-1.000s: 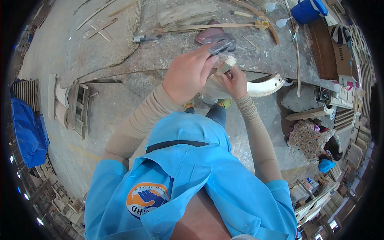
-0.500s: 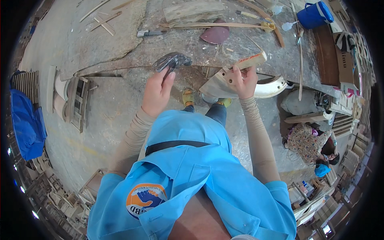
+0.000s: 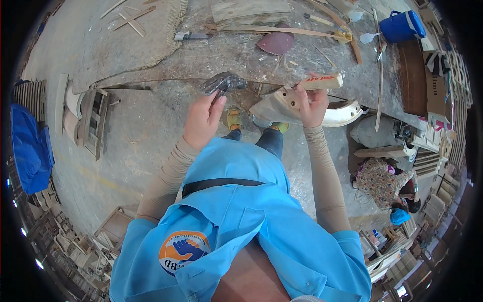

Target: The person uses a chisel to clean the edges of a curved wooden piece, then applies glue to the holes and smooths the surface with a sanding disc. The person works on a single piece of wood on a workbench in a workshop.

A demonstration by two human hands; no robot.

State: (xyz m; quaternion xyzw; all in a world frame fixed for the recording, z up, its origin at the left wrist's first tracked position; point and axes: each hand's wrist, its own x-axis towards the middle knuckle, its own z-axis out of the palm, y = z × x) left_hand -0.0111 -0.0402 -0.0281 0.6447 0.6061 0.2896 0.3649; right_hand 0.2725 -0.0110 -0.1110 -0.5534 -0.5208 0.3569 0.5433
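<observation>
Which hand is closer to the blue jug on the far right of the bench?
Right. The right hand grips a small wooden block over the curved wooden piece, below-left of the blue jug. The left hand, holding a grey crumpled sheet, is much farther left.

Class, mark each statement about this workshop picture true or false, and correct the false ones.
1. The left hand holds a dark crumpled sheet. True.
2. The right hand is empty. False: it grips a small wooden block against a pale curved wooden part.
3. A blue bucket stands on the workbench. True.
4. The two hands touch each other. False: they are apart.
5. The reddish sanding disc lies on the floor. False: it lies on the workbench.
</observation>
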